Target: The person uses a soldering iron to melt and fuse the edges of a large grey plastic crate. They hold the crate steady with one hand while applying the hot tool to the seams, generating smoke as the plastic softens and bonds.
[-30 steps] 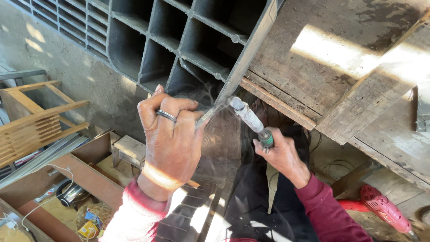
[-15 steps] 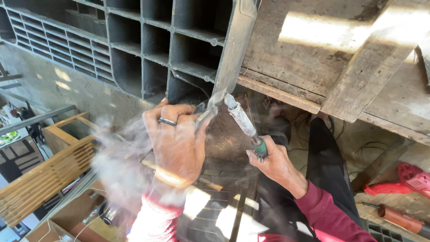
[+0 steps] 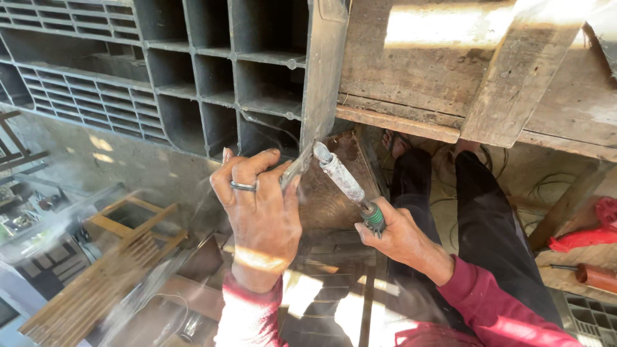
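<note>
Hands meet at the lower end of a long grey metal strip (image 3: 319, 96) that runs up the middle of the view, alongside a dark plastic grid crate (image 3: 160, 71). The left hand (image 3: 260, 215), a ring on one finger, is clenched around the strip's bottom end, thumb and fingers pinching it just where it narrows. The right hand (image 3: 402, 241) grips the green handle of a tool (image 3: 347, 186) — its dusty, pale shaft slants up and left, and its tip sits right beside the strip's lower end, close to the left hand's fingertips; whether tip and strip actually touch I cannot tell. Both wrists wear dark red sleeves. Behind the hands lies a worn wooden surface (image 3: 418, 71) of rough planks, one plank crossing it at a slant. Below it — the person's legs in dark trousers. To the left stands a wooden slatted frame (image 3: 109, 270), blurred. At the far right lie a red object (image 3: 588, 234) and a brown-handled tool (image 3: 594, 276).
</note>
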